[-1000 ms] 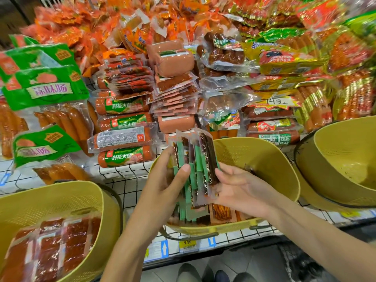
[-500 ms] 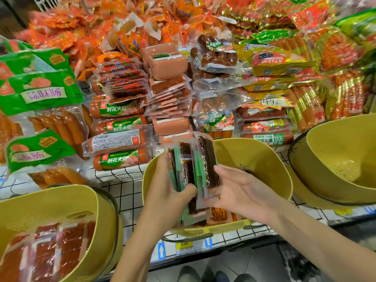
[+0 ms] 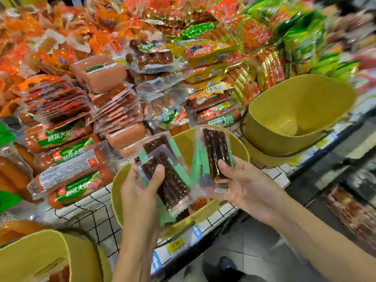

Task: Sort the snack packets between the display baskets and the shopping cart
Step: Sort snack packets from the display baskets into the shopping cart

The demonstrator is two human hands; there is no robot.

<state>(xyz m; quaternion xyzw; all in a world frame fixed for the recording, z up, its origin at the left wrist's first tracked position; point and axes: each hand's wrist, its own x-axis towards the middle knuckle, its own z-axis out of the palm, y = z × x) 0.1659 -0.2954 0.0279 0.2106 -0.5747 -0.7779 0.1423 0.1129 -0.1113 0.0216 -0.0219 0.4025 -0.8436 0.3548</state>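
1. Where I'm at: my left hand (image 3: 142, 190) is wrapped round a fanned bunch of jerky packets (image 3: 168, 176), thumb across the front, fingers behind. My right hand (image 3: 246, 186) pinches a smaller bunch (image 3: 216, 153) near its bottom end. Both hover over the middle basket (image 3: 117, 200), directly below my palms.
2. Biggest worry is the left fan. It's slick plastic, splayed out, with only my thumb pinning the front one. If I loosen a bit, I reckon one slides out the bottom. Most would land in the basket, but the ones nearest my wrist hang about over the near rim, so the floor is possible.
3. The right bunch sticks up well above my thumb. Held that low it looks top-heavy, and a quick turn could make it flop or peel apart.
4. Mix-up risk: a reddish packet (image 3: 200, 202) lies in the basket just under my right hand, a different sort I think. There's also a far basket (image 3: 295, 119) beyond my right hand and a near basket (image 3: 40, 257) under my left forearm. Easy to drop into the wrong one.
5. Sausage packs (image 3: 67, 174) lie just left of my left hand, near the shelf edge. A swing that way could knock them off.
6. Can't make out the cart. Everything off to my right is blur, so I'd be turning half blind with both hands full.
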